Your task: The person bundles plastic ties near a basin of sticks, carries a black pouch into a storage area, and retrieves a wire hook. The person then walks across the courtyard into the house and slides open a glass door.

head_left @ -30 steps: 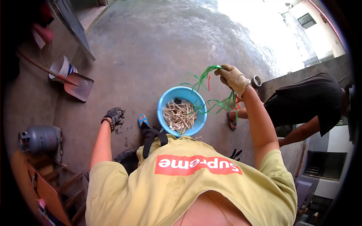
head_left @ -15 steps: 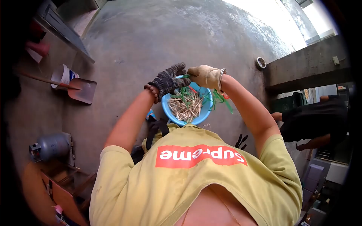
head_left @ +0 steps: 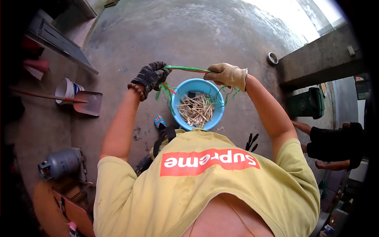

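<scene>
A green plastic strip (head_left: 185,68) with some red in it is stretched level between my two gloved hands. My left hand (head_left: 152,77), in a dark grey knit glove, is closed round its left end, and loose green and red ends hang below. My right hand (head_left: 229,75), in a beige glove, pinches the other end, with more green strands dangling under it. Below and between my hands, a light blue basin (head_left: 218,118) rests on the floor. It holds a heap of thin, pale, stick-like pieces (head_left: 196,110) and a small dark item (head_left: 192,94) at the far side.
On the left are a shovel (head_left: 87,103), a white bucket (head_left: 63,91) and a grey gas cylinder (head_left: 62,164). A dark green bin (head_left: 306,103) stands right, near a person in black (head_left: 335,146). A round dish (head_left: 272,59) lies beside the concrete wall (head_left: 323,55).
My hands have moved apart, from close together over the basin, pulling the green strip out straight. The green strands have lifted off the sticks. At right, the person's position has shifted slightly.
</scene>
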### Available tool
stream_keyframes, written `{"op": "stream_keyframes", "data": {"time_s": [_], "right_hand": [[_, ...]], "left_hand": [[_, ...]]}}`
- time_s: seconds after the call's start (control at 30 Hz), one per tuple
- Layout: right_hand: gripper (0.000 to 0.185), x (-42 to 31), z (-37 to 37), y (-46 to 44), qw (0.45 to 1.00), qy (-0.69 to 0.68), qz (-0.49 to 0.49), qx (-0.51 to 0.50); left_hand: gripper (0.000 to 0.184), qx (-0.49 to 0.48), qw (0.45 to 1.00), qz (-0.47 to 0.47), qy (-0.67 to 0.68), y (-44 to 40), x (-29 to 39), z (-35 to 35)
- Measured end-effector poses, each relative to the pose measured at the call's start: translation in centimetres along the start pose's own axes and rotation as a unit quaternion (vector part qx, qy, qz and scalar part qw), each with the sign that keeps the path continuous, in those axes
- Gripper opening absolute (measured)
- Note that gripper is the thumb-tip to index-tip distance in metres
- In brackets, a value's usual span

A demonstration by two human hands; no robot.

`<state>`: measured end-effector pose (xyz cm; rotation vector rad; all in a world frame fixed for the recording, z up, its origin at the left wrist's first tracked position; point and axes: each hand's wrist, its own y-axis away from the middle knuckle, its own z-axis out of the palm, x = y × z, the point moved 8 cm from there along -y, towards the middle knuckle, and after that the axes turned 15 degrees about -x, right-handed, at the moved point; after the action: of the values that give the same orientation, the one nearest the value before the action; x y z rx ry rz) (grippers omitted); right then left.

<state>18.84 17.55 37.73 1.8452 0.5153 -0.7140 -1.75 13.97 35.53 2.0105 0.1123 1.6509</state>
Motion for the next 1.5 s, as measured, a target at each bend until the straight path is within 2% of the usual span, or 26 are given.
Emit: {"op": "stream_keyframes", "data": {"time_s": [0.13, 0.27, 0.37, 0.47, 0.53, 0.63, 0.8, 0.87, 0.93, 1.0, 1.13, 1.2, 1.27, 1.33, 1.37, 1.4, 1.43, 1.47, 1.5], "right_hand": [[0.025, 1.0, -0.3, 0.6, 0.997, -0.063, -0.034, -0.006], [0.025, 1.4, -0.3, 0.7, 0.993, -0.100, -0.055, -0.023], [0.026, 2.2, -1.3, 1.1, 0.989, -0.138, -0.060, 0.002], [0.026, 2.7, -1.8, 0.8, 0.980, -0.174, -0.093, -0.001], [0.027, 2.9, -2.0, 0.7, 0.971, -0.218, -0.103, 0.001], [0.028, 2.6, -2.1, 0.3, 0.966, -0.230, -0.119, -0.016], [0.027, 1.9, -2.4, -0.6, 0.968, -0.213, -0.133, 0.004], [0.027, 1.1, -2.5, -1.2, 0.968, -0.210, -0.135, 0.008], [0.026, 0.3, -2.5, -1.8, 0.966, -0.211, -0.152, -0.002], [0.025, 0.0, -2.3, -1.6, 0.966, -0.212, -0.146, 0.005], [0.024, 1.6, -3.1, -2.1, 0.973, -0.188, -0.131, 0.011], [0.023, 3.5, -3.4, -3.1, 0.974, -0.193, -0.120, 0.011], [0.022, 3.8, -3.5, -3.5, 0.975, -0.194, -0.110, 0.009], [0.020, 4.6, -3.8, -3.4, 0.978, -0.190, -0.079, 0.038], [0.029, 6.0, -4.1, -4.3, 0.986, -0.161, -0.045, 0.021], [0.029, 6.9, -4.3, -4.9, 0.986, -0.157, -0.046, 0.017], [0.036, 5.9, -4.4, -4.7, 0.997, 0.031, -0.060, 0.036], [0.045, 4.6, -4.3, -4.7, 0.972, 0.217, -0.073, 0.053], [0.066, 5.0, -4.3, -5.2, 0.977, 0.211, -0.028, 0.027]], "left_hand": [[0.022, 0.054, 0.997, -0.019, -0.050, 0.3, 0.6, -1.8], [0.023, 0.092, 0.995, -0.014, -0.032, 0.4, 0.3, -3.5], [0.023, 0.140, 0.989, -0.025, -0.029, 1.3, 0.3, -5.0], [0.023, 0.134, 0.991, -0.010, 0.016, 1.9, -1.2, -7.3], [0.021, 0.130, 0.991, -0.022, -0.001, 2.1, -1.3, -7.6], [0.018, 0.098, 0.992, -0.075, 0.003, 2.7, -1.2, -6.9], [0.016, 0.089, 0.993, -0.034, 0.075, 2.7, -2.8, -7.1], [0.017, 0.097, 0.992, -0.081, -0.007, 3.2, -1.8, -6.4], [0.016, 0.102, 0.989, -0.098, 0.046, 3.1, -2.9, -6.3], [0.013, 0.093, 0.984, -0.070, 0.137, 2.7, -4.2, -6.1], [0.014, 0.136, 0.975, -0.036, 0.170, 3.9, -5.2, -7.9], [0.013, 0.155, 0.973, -0.035, 0.167, 4.6, -4.6, -8.1], [0.014, 0.178, 0.978, -0.067, 0.081, 5.0, -3.8, -8.4], [0.016, 0.175, 0.978, -0.084, 0.079, 5.1, -3.5, -8.2], [0.017, 0.167, 0.981, -0.088, 0.033, 4.9, -2.9, -7.9], [0.020, 0.159, 0.983, -0.091, -0.013, 4.8, -2.4, -7.8], [0.024, 0.121, 0.988, -0.098, -0.022, 4.5, -2.4, -7.6], [0.024, 0.125, 0.987, -0.100, -0.020, 4.3, -2.7, -7.8], [0.025, 0.094, 0.990, -0.072, -0.074, 3.6, -2.6, -7.5]]}}
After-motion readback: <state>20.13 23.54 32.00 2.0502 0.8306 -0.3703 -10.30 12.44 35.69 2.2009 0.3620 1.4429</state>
